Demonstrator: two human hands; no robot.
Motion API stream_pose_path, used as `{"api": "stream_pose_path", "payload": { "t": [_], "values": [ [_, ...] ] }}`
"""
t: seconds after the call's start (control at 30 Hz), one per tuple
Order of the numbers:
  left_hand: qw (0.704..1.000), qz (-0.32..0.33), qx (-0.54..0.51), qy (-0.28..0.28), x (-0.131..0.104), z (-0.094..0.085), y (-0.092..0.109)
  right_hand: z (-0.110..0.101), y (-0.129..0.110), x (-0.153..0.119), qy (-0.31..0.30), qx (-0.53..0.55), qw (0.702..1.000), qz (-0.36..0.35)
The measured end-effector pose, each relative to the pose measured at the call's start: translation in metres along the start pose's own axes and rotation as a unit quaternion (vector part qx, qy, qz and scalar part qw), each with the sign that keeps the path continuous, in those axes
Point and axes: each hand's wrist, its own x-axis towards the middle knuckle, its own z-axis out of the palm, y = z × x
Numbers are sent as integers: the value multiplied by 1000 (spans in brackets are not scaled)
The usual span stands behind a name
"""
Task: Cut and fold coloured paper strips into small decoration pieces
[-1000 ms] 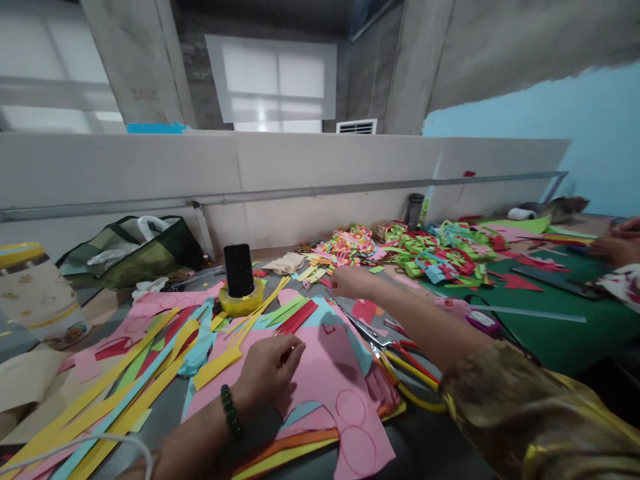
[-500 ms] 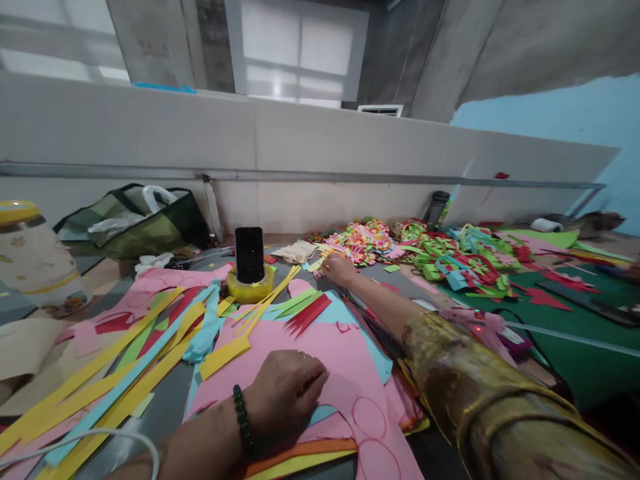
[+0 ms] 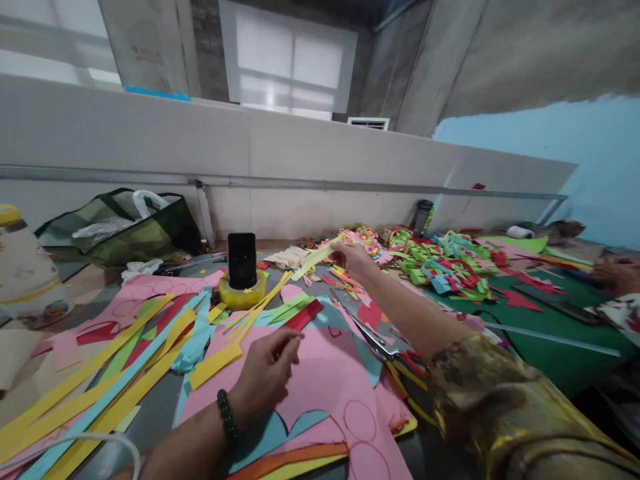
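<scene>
Concrete pillars, bright windows (image 3: 290,63) and a pale partition (image 3: 310,150) stand behind a long, cluttered grey desk (image 3: 159,390), seen from the head of the person working at it. Coloured sheets and strips cover much of the surface.

The person's two hands are well apart. The right hand (image 3: 351,259) reaches forward to the middle of the desk, its fingers pinched on a pale yellow strip (image 3: 314,259) that slants down toward the left, in front of a heap of colourful flower shapes (image 3: 364,239). The left hand (image 3: 265,373), below a dark green bead bracelet (image 3: 227,415), lies over a large pink sheet (image 3: 323,377) near the person, its fingers loosely curled. Its fingertips are just beside some red strips (image 3: 309,313); whether they grip one, I cannot tell. Circles are drawn on the near part of the pink sheet, and orange and yellow layers show at its near edge.

Scissors (image 3: 371,335) lie beneath the right forearm. Left of centre, a black phone (image 3: 242,259) stands upright in a round yellow holder (image 3: 243,295). Long yellow strips (image 3: 117,387) fan out toward the near left, with a green bag (image 3: 130,233) behind. At far right, a co-worker's hand (image 3: 617,275) is beside a green mat (image 3: 555,337).
</scene>
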Motion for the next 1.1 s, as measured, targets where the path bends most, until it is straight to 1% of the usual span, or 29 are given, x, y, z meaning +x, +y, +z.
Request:
{"api": "stream_pose_path", "payload": {
  "t": [0.07, 0.13, 0.23, 0.3, 0.37, 0.43, 0.53, 0.6, 0.67, 0.77, 0.8, 0.83, 0.9, 0.93, 0.97, 1.0, 1.03, 1.1],
  "values": [
    [994, -42, -86, 58, 6, -4, 5, -1, -6, -22, -42, 51, 997, 36],
    [984, -72, -138, 91, 11, -8, 9, 1, -9, -46, -85, 91, 990, 66],
    [973, -110, -189, 78, 15, -12, 10, 10, -8, -82, -144, 134, 976, 97],
    [965, -101, -230, 70, 16, -13, 7, 19, -4, -104, -174, 151, 967, 112],
    [956, -81, -270, 87, 16, -15, 5, 27, 0, -123, -197, 158, 958, 133],
    [949, -77, -286, 111, 17, -18, 4, 31, 4, -136, -211, 152, 953, 158],
    [948, -76, -278, 138, 19, -25, 5, 29, 8, -142, -219, 111, 954, 170],
    [948, -70, -273, 150, 21, -29, 5, 23, 8, -137, -227, 65, 958, 163],
    [948, -64, -269, 157, 22, -32, 5, 13, 6, -126, -210, 32, 967, 142],
    [957, -54, -245, 142, 22, -34, 4, 3, -3, -112, -158, 33, 982, 95],
    [962, -49, -234, 130, 22, -34, 3, 2, -6, -110, -163, 28, 983, 83],
    [967, -44, -222, 116, 22, -33, 3, 3, -8, -111, -185, 16, 980, 74],
    [973, -43, -208, 93, 21, -31, 3, 11, -11, -116, -262, -26, 963, 64],
    [971, -47, -216, 88, 20, -30, 3, 17, -11, -120, -300, -44, 951, 63],
    [966, -55, -237, 90, 20, -29, 3, 24, -10, -125, -326, -53, 942, 66],
    [956, -68, -270, 95, 19, -28, 3, 31, -9, -129, -334, -49, 939, 68],
    [942, -81, -310, 102, 19, -26, 3, 38, -7, -133, -324, -35, 943, 72],
    [912, -103, -382, 111, 18, -24, 3, 51, -3, -138, -282, 6, 956, 84]
  ]
}}
